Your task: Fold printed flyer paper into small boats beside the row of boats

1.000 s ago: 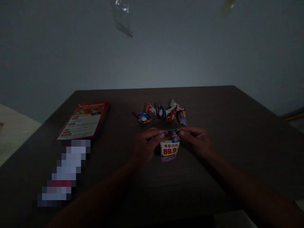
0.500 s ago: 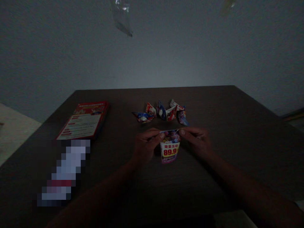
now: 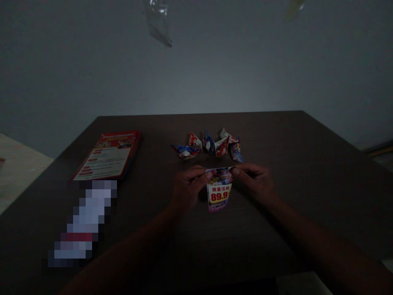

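A colourful printed paper [image 3: 219, 192], showing a large red "89.9", hangs between my two hands over the table. My left hand [image 3: 190, 186] pinches its upper left corner between thumb and fingers. At the upper right corner, my right hand [image 3: 253, 178] has the same kind of pinch. Just beyond my hands lie several folded paper pieces in blue, red and white: a boat-like one [image 3: 187, 151] on the left, another [image 3: 215, 144] in the middle and one [image 3: 233, 145] on the right.
A stack of red-bordered leaflets [image 3: 107, 157] lies at the left of the dark wooden table [image 3: 276, 135]. Nearer me is a pixelated, blurred-out patch. Behind the table stands a grey wall [image 3: 215, 73], with a clear plastic bag [image 3: 159, 24] hanging high up.
My right hand has shifted very slightly, and the paper has tilted a little with it. Everything else looks the same.
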Action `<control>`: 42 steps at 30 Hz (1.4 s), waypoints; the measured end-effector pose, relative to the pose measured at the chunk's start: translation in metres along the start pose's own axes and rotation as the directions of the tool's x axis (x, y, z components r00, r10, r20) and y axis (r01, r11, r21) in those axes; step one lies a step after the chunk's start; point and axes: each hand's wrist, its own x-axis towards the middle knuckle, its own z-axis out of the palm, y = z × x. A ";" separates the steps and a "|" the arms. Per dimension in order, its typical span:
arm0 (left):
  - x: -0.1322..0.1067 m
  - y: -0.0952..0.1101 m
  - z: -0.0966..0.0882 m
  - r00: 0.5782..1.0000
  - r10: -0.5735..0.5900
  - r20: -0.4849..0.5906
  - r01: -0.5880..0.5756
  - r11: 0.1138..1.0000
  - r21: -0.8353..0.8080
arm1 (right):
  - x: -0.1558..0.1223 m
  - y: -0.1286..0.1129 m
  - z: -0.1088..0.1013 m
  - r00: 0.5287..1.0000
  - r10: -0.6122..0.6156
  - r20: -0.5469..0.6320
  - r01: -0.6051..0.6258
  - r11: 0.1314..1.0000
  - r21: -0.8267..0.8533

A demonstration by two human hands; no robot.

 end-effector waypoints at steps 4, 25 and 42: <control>0.000 0.000 0.000 1.000 -0.004 0.008 0.005 1.000 -0.026 | 0.000 0.000 0.000 1.000 0.004 0.000 -0.004 1.000 -0.002; 0.001 -0.003 0.001 1.000 -0.015 -0.003 0.015 0.997 -0.078 | -0.002 -0.004 0.002 0.999 -0.049 -0.004 0.049 0.996 -0.071; 0.002 -0.016 0.002 0.988 -0.137 -0.067 0.120 0.968 -0.220 | 0.000 -0.004 0.003 0.990 0.119 0.073 -0.113 0.990 -0.082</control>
